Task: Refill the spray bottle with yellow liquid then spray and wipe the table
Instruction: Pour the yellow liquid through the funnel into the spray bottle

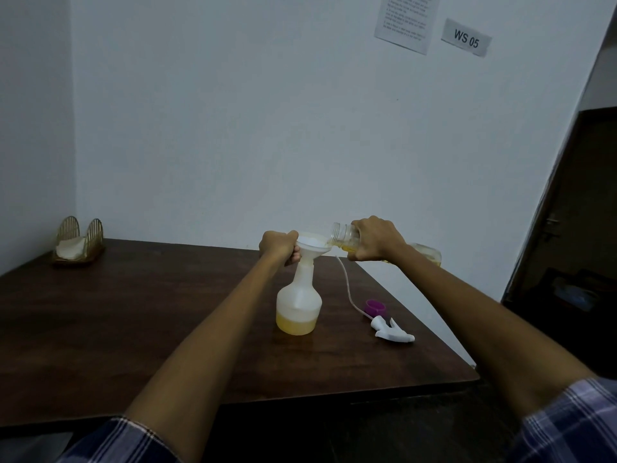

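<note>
- The left hand [278, 246] curls around the white funnel [312, 246] seated in the spray bottle [298, 300] — the bottle stands directly below it, yellow liquid in its base.
- The right hand [375, 240] grips a clear jar [347, 236] tipped sideways, its mouth over the funnel.
- Below the right hand lie the trigger sprayer head [390, 330] and a purple cap [375, 307].

- I see my left hand [278, 246] gripping the white funnel [312, 246] seated in the neck of the spray bottle [298, 300], which stands upright on the dark surface [133, 315].
- My right hand [375, 240] holds a clear jar [347, 237] tipped mouth-first over the funnel.
- Yellow liquid [295, 325] fills the bottle's base.
- The trigger sprayer head [392, 330] and a purple cap [375, 307] lie to the right.
- A gold napkin holder [78, 240] sits far left.
</note>
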